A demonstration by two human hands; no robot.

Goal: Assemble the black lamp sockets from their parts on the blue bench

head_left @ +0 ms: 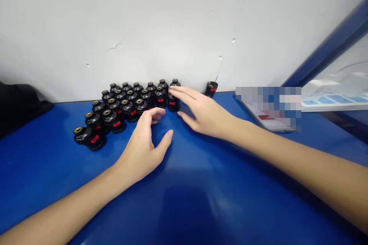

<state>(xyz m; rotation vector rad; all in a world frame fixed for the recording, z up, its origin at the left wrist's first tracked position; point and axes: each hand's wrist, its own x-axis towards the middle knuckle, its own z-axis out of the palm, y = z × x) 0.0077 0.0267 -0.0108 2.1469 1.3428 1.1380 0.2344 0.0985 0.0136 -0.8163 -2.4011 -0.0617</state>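
Observation:
Rows of black lamp sockets (130, 111) stand upright on the blue table, each with a brass-coloured opening on top and many showing a red tab on the side. Just right of the rows' front, my left hand (146, 143) has its thumb and curled fingers apart, holding nothing. My right hand (201, 111) is beside the right end of the rows, fingers stretched out and thumb apart. Its fingertips are at the rightmost lamp socket (173, 104) and partly cover it; whether they touch cannot be made out. Apart from the group stands a black socket piece (212, 89) with an open top.
A white wall (184, 26) rises behind the blue table (184, 199). At right lies a tablet-like device (276, 124), its screen blurred out, near a blue post (324, 42) and a white printed board (333, 101). Black cloth (20, 107) lies at far left.

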